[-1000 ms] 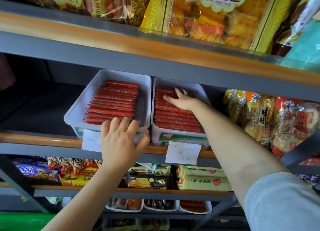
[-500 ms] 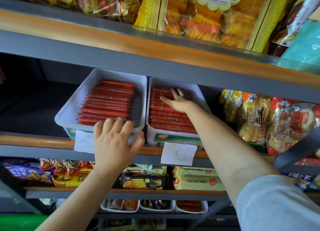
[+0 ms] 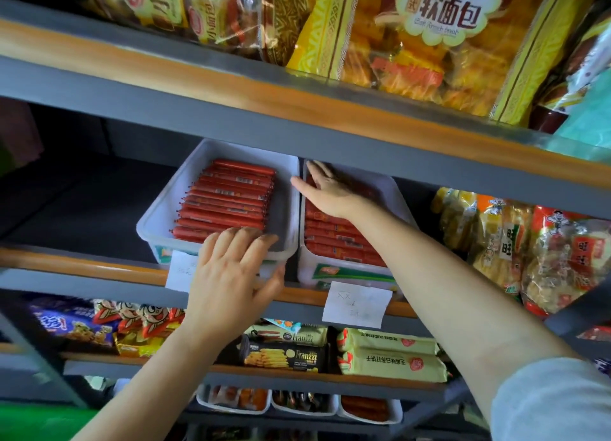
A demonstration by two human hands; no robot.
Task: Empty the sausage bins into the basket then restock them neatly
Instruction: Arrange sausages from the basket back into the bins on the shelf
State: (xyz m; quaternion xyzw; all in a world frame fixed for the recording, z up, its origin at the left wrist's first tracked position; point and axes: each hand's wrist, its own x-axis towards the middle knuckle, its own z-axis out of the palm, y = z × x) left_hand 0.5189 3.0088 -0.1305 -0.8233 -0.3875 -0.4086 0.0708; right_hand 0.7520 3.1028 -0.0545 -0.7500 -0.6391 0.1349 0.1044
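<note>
On the middle shelf (image 3: 82,265) of a grey metal rack with an orange wooden front edge, two translucent white plastic bins sit side by side, touching. The left bin (image 3: 158,215) holds a neat row of red plastic-wrapped sausages (image 3: 228,199) lying crosswise. The left hand (image 3: 231,275) grips this bin's front rim — fingers curled over the edge, thumb under the front wall. The right bin (image 3: 396,195) holds a similar stack of red sausages (image 3: 337,238). The right hand (image 3: 327,189) reaches deep into it, fingers straight and spread, palm lying flat on the sausages near the bin's back left corner. Two white paper labels hang from the shelf edge — one (image 3: 180,272) partly hidden behind the left hand, the other (image 3: 357,305) below the right bin. Yellow bags of soft bread (image 3: 429,33) fill the shelf above; rice-cracker packets (image 3: 545,255) stand to the right.
</note>
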